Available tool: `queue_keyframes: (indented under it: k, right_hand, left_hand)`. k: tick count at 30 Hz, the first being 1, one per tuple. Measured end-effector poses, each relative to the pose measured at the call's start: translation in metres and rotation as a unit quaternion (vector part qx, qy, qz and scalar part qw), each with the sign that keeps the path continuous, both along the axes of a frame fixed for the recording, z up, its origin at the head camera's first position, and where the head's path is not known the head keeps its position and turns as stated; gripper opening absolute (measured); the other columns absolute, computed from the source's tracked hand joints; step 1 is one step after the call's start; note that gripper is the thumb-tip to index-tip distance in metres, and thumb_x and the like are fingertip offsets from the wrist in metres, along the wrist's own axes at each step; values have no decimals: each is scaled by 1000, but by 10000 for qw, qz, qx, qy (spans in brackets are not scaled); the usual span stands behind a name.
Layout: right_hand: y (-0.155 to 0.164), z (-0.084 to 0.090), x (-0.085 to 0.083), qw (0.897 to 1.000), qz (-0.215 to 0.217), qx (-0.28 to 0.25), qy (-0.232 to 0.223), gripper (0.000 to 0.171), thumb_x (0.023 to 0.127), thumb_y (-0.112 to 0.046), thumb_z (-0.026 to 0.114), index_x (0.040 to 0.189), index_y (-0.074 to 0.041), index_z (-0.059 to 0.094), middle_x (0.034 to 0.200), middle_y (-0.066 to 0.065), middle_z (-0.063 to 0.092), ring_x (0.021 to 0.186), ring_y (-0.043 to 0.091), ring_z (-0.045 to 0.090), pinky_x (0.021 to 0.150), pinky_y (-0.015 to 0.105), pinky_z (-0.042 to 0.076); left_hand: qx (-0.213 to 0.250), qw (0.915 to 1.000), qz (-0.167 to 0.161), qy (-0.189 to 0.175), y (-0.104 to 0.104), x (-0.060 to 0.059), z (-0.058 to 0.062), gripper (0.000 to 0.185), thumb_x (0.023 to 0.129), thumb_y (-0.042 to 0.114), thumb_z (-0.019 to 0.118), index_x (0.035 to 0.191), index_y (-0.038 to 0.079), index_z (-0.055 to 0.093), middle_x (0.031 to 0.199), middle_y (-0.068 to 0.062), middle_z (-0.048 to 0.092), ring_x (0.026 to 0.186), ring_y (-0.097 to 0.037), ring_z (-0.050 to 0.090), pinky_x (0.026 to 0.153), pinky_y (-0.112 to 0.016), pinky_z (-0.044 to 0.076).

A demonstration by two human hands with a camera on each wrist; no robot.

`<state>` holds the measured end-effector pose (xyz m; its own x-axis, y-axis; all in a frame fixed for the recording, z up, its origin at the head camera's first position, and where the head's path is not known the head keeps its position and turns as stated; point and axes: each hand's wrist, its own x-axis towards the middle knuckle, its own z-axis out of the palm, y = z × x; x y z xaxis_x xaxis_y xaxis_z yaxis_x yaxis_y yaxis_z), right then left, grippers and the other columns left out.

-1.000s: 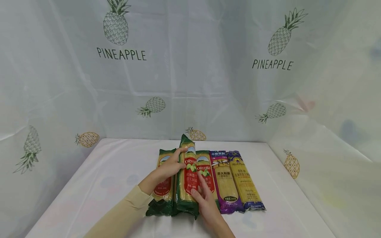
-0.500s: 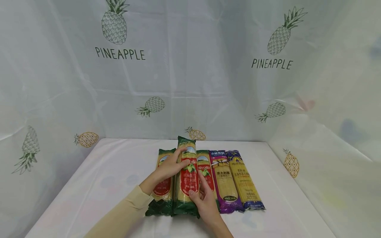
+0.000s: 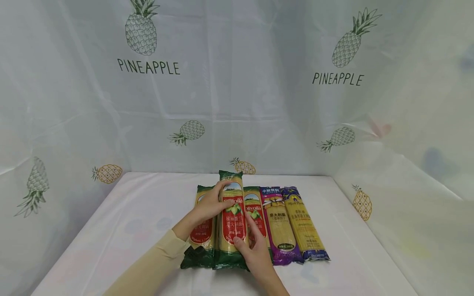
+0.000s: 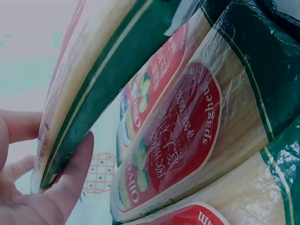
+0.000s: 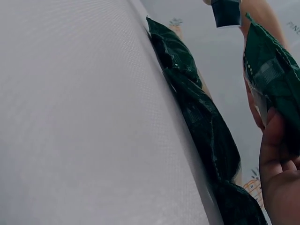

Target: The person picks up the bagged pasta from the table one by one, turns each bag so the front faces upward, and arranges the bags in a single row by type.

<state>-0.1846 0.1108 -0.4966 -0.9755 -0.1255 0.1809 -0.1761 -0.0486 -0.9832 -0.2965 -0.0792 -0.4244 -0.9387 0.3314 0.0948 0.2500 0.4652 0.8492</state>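
Five spaghetti packets on white tabletop (image 3: 140,213); left hand (image 3: 210,204) and right hand (image 3: 255,250) grip raised green Olivoila packet (image 3: 232,222); purple packet (image 3: 279,226) alongside.

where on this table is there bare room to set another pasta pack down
Bare cloth lies left of the leftmost green pack, out to the table edge, and right of the yellow-and-purple pack. A strip stays free behind the row. The middle is crowded: five packs side by side, both hands on the raised green pack.

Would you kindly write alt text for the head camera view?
Two hands, the left hand and right hand, hold a green-and-red plastic spaghetti packet above a row of four more packets on a white-covered table, before a pineapple-print curtain.
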Motion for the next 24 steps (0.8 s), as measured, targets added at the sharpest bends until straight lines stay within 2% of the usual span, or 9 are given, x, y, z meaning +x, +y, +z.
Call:
queue_keyframes:
  k: [8,11,15,18,19,20,24]
  right_hand:
    - [-1,0,0,9996,-104,243,-42,79,103,-20,74,169,-23,31,151,23,52,120,32,66,88,29,61]
    - [-2,0,0,9995,-108,289,-36,78,103,-20,74,168,-22,32,147,22,56,116,28,69,86,29,61]
    - [-4,1,0,9984,-113,534,-114,74,105,-24,72,168,-24,33,133,17,63,105,17,68,84,25,59]
    - [-3,3,0,9967,-59,742,-316,71,107,-31,68,168,-24,33,125,13,64,105,17,65,88,28,56]
    - [-3,5,1,9965,7,736,-399,71,108,-32,66,169,-24,31,128,13,64,113,20,65,94,33,56]
    - [-2,6,1,9959,63,748,-506,71,108,-33,65,169,-24,30,128,13,63,114,21,63,90,33,56]
    - [3,14,2,9922,413,619,-1001,71,109,-35,62,170,-27,28,129,11,57,117,24,60,87,37,57]
  left_hand:
    - [727,9961,-120,-485,-3,-3,-3,67,102,26,75,161,29,44,160,-14,46,131,-39,58,102,-60,50]
    - [948,9932,-171,-651,-4,-3,-4,67,102,22,74,161,27,43,152,-16,51,124,-36,61,97,-55,54]
    - [1192,9891,-167,-851,-6,-1,-4,65,103,17,73,160,24,43,138,-22,57,109,-30,67,85,-47,59]
    - [1307,9866,-125,-964,-8,-1,-5,63,103,14,72,159,24,44,138,-21,58,106,-28,69,82,-44,59]
    - [1325,9863,-123,-978,-8,-1,-5,63,103,14,72,159,23,45,139,-21,59,105,-27,69,82,-43,60]
    - [1369,9854,-135,-1007,-9,-2,-6,63,103,14,72,159,22,45,139,-21,59,104,-27,70,81,-44,60]
    - [1488,9818,-168,-1166,-14,-6,-10,61,103,14,72,158,22,46,144,-21,56,103,-26,71,80,-44,62]
